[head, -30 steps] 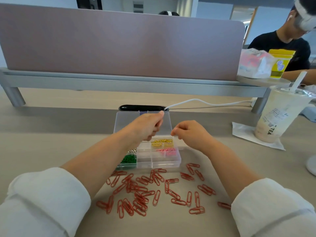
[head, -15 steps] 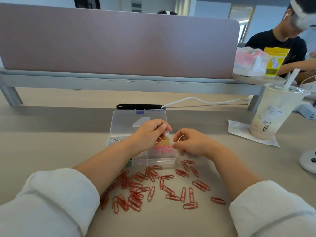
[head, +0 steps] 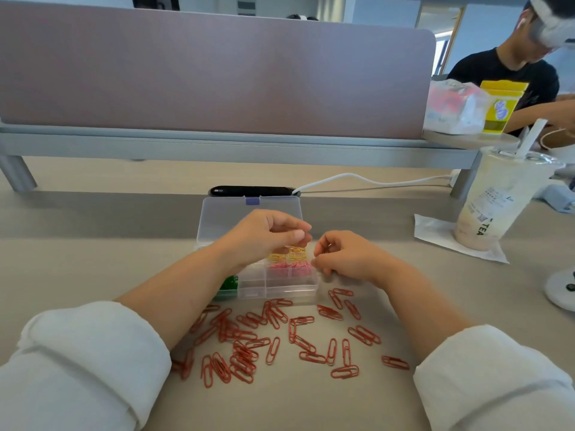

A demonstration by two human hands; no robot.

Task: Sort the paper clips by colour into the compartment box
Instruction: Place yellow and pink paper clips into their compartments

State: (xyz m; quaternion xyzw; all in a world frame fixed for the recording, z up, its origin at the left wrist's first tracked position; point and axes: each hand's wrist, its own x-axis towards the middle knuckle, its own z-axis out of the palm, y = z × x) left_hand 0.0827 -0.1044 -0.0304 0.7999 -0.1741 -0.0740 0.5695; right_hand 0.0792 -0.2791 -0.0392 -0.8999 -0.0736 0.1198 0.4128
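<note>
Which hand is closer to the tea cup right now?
Right. The right hand is left of the tea cup, beside the box; the left hand is over the box, farther left.

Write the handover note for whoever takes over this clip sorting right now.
Left hand: fingers curled above the yellow clips; whether it pinches one is unclear.
Right hand: curled beside the right edge of the compartment box; whether it holds anything is unclear.
Done: the yellow clips, pink clips and green clips lie in separate compartments.
Left: the red clips, all loose on the table in front of the box; a near compartment looks free.
</note>
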